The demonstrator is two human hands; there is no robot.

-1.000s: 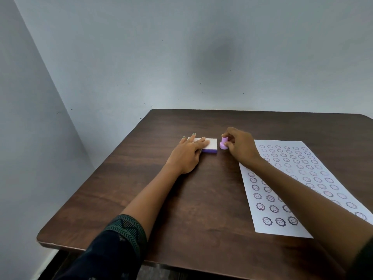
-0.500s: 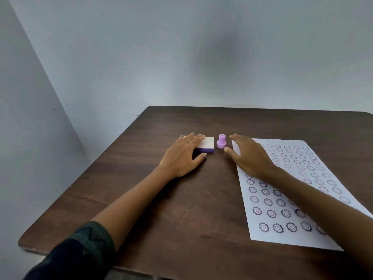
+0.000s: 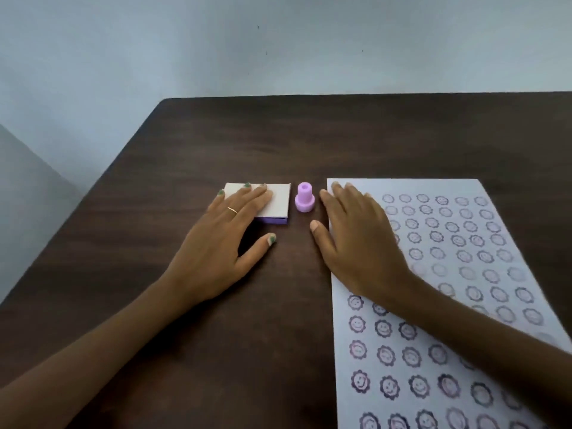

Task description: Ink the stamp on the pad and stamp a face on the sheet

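The lilac stamp (image 3: 305, 198) stands upright on the tabletop (image 3: 309, 144), untouched, handle up, long axis vertical. At its nine o'clock my left hand (image 3: 221, 243) lies spread over the closed ink pad (image 3: 280, 199) (steadying it, I judge); at three o'clock my right hand (image 3: 360, 239), fingers spread, pins the sheet (image 3: 464, 187).

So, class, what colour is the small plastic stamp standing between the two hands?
Lilac; the small plastic stamp shows in the head view.
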